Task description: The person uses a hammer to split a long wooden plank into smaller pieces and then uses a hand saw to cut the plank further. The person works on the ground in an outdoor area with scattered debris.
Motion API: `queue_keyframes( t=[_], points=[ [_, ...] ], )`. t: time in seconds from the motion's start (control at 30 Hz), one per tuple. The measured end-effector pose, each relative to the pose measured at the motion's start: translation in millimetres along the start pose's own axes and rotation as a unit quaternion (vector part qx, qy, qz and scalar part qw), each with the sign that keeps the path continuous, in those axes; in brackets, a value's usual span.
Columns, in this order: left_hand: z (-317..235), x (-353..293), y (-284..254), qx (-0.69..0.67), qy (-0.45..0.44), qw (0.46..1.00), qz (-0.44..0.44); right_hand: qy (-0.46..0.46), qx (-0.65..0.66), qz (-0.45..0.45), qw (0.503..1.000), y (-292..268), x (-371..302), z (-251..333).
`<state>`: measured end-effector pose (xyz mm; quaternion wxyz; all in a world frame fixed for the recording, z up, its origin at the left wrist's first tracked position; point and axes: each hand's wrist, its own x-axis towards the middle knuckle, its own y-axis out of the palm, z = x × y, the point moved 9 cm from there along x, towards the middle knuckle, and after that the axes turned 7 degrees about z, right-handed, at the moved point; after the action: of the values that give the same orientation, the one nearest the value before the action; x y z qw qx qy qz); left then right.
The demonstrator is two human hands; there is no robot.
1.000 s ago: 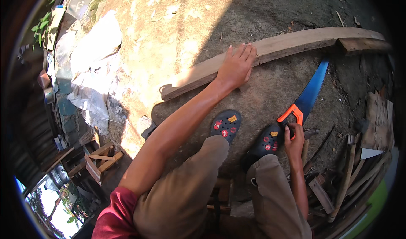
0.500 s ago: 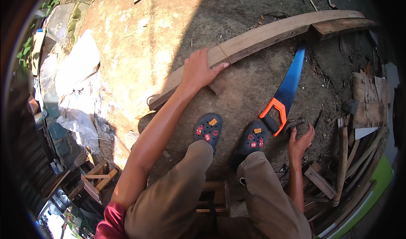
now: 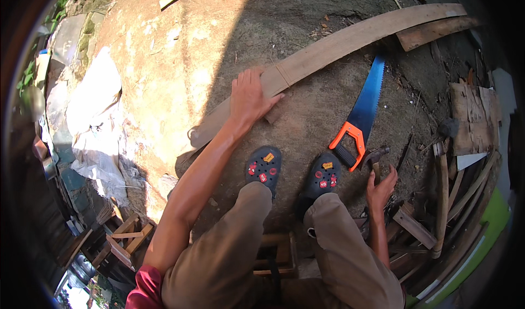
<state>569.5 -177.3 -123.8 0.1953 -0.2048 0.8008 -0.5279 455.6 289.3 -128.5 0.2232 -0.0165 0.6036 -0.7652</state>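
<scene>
A long wooden plank (image 3: 322, 52) runs across the ground in front of me, marked with a thin dark line across its face. My left hand (image 3: 248, 98) grips it near its left end, fingers over the far edge and thumb by the near edge. At the lower right, my right hand (image 3: 381, 191) is open, thumb and fingers apart around the handle of a hammer (image 3: 376, 156); I see no closed grip on it. Just left of the hammer lies a handsaw (image 3: 363, 109) with a blue blade and an orange and black handle.
A shorter wood piece (image 3: 432, 33) lies by the plank's right end. Sticks and boards (image 3: 414, 229) are heaped at the lower right, near an axe-like tool (image 3: 440, 199). White sacking (image 3: 98, 112) lies at left. My dark clogs (image 3: 263, 169) stand between plank and me.
The plank has tipped under my left hand, so its broad face shows and its near side edge is hidden. My right hand has moved nearer me, down beside the hammer's handle.
</scene>
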Motion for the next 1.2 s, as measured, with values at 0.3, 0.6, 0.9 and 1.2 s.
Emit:
queue_keyframes(
  t=[0.3,0.6,0.9,1.2],
  points=[
    [-37,-40,17,-0.005,0.000,1.000,-0.005,-0.070,0.085,0.012,0.994,1,10,69],
    [-30,-41,20,-0.014,-0.033,0.999,0.024,0.054,0.021,0.074,0.996,27,8,-30],
    [-26,-59,0,-0.037,0.040,0.998,-0.017,0.023,0.004,0.084,0.996,41,-10,-50],
    [-24,-60,2,-0.030,0.014,0.999,-0.025,0.011,0.132,0.114,0.985,4,-14,-11]
  ],
)
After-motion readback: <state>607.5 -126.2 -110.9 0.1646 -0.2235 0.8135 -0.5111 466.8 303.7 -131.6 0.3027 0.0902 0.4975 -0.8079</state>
